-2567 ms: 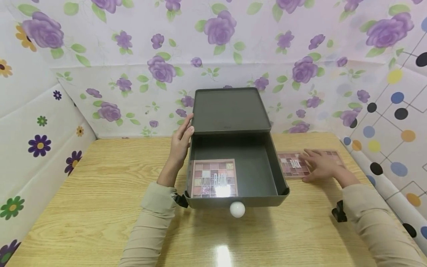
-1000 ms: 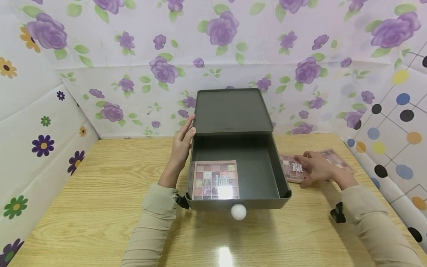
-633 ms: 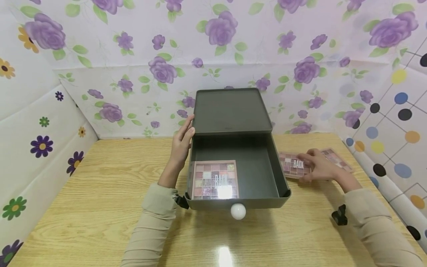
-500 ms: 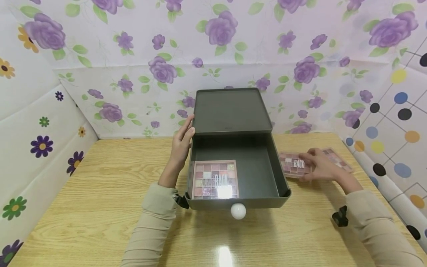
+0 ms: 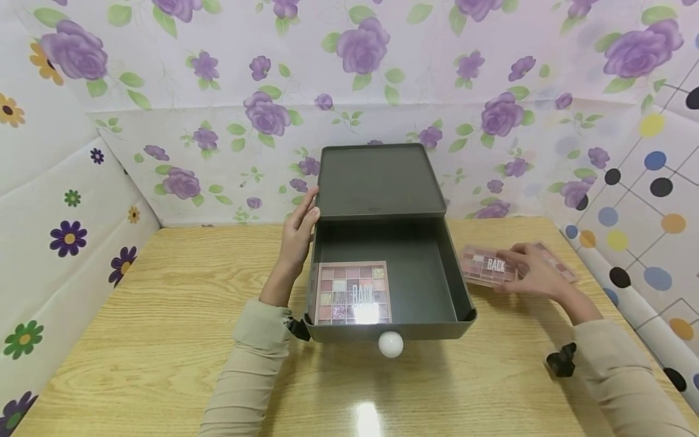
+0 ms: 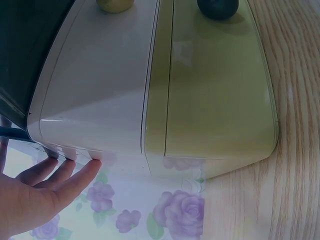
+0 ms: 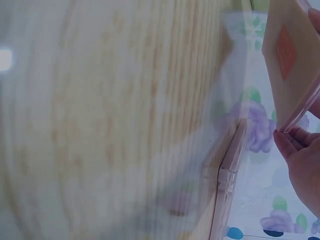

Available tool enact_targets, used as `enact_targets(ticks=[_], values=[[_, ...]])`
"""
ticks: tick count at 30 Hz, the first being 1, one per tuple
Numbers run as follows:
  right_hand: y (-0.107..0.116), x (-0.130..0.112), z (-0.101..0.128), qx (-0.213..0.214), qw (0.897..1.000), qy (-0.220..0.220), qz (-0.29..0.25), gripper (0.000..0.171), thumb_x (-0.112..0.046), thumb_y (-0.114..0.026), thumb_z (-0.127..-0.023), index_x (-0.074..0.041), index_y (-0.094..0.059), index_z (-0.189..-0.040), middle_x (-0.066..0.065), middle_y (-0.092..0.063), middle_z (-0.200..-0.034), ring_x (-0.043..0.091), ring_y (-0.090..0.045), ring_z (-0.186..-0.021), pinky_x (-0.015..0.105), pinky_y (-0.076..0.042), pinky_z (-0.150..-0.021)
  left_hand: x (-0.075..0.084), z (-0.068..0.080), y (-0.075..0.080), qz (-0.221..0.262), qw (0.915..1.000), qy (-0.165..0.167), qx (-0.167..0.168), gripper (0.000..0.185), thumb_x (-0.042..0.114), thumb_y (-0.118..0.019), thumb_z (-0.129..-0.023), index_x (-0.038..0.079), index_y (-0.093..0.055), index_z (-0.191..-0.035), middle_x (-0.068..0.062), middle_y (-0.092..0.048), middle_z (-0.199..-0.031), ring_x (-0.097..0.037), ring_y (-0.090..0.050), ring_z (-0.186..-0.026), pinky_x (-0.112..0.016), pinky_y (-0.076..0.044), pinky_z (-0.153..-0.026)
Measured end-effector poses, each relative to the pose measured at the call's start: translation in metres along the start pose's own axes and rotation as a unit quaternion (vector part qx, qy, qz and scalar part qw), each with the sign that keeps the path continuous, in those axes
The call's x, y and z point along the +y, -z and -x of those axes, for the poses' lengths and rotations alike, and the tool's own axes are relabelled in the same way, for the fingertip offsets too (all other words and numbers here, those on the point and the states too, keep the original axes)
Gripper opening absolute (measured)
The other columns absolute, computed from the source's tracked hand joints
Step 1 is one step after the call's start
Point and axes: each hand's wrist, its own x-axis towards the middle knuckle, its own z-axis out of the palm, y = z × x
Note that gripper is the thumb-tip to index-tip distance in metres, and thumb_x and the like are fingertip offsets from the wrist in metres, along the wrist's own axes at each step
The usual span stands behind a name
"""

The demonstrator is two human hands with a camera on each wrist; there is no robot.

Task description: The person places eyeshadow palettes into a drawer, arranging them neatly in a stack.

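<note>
Two hands are at work: your right hand [image 5: 537, 273] pinches a pink eyeshadow palette with a clear lid and the word BACK on it [image 5: 488, 267], fingers curled round its right end, lifting it tilted just off a second pink palette [image 5: 554, 262] that lies flat on the light wooden table [image 5: 164, 340], right of the drawer. Your left hand [image 5: 297, 233] rests with straight, close-set fingers against the left side of a dark grey plastic storage box [image 5: 377, 179]. Its drawer [image 5: 420, 273] stands pulled out toward you, a round white knob [image 5: 390, 344] on its front. Inside, in the front left corner, lies another pink palette [image 5: 352, 292], flat. Floral purple wallpaper [image 5: 218, 91] backs the table.
</note>
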Motion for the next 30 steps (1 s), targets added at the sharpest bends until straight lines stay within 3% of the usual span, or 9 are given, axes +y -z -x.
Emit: enact_targets(ticks=[8,17,24,30], values=[[0.005,-0.005,0.007,0.019,1.000,0.007,0.003,0.081,-0.037,-0.078,-0.066,-0.001,-0.046,-0.132,0.022,-0.036,-0.123,0.040,-0.032,-0.110,0.059,-0.030,-0.078,0.000,0.000,0.000,0.000,1.0000,0.001,-0.002,0.051,0.024,-0.044,-0.092,0.012,-0.037,-0.141,-0.004,-0.032,-0.145,-0.019,-0.036,-0.128,-0.029,-0.048,-0.074],[0.013,-0.011,0.013,0.052,0.998,0.039,-0.009,0.078,-0.030,-0.080,-0.063,0.002,-0.049,-0.128,0.022,-0.036,-0.122,0.039,-0.035,-0.106,0.055,-0.030,-0.076,0.000,0.000,0.001,-0.010,0.9999,0.004,-0.002,0.051,0.026,-0.044,-0.092,0.014,-0.037,-0.141,-0.002,-0.032,-0.145,-0.017,-0.034,-0.129,-0.032,-0.046,-0.076],[0.020,-0.016,0.016,0.064,0.996,0.051,-0.044,0.079,-0.021,-0.082,-0.061,0.002,-0.049,-0.128,0.022,-0.035,-0.121,0.036,-0.033,-0.105,0.053,-0.029,-0.075,0.000,0.000,0.001,-0.001,1.0000,0.001,-0.003,0.051,0.025,-0.044,-0.092,0.014,-0.037,-0.141,-0.005,-0.034,-0.144,-0.020,-0.039,-0.126,-0.026,-0.049,-0.071],[0.034,-0.027,0.021,0.078,0.992,0.059,-0.074,0.076,-0.012,-0.080,-0.061,0.000,-0.050,-0.129,0.019,-0.036,-0.124,0.034,-0.031,-0.107,0.055,-0.026,-0.077,0.001,0.000,0.000,-0.014,0.9999,0.001,-0.002,0.051,0.025,-0.044,-0.092,0.013,-0.037,-0.141,-0.004,-0.033,-0.144,-0.020,-0.037,-0.127,-0.031,-0.048,-0.075]])
